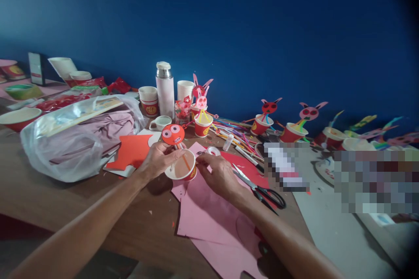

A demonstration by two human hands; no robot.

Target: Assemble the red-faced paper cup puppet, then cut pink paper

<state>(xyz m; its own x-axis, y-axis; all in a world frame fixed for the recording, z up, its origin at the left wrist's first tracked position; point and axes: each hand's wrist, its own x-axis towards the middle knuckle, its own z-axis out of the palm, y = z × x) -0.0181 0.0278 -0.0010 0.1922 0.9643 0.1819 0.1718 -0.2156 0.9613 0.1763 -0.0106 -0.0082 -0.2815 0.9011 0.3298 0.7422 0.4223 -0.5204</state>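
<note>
A paper cup with a red outside is tilted toward me, its open white mouth showing an orange strip inside. My left hand grips its rim, fingers closed, beside a round orange face with two big pale eyes that stands above the cup. My right hand is at the cup's right side, fingers curled together near the rim; what they pinch is too small to make out. Pink paper sheets lie beneath both hands.
Black-handled scissors lie right of my right hand on red paper. Behind are markers, a white mug, a thermos and several cups with paper animal heads. A plastic bag fills the left; orange paper lies beside it.
</note>
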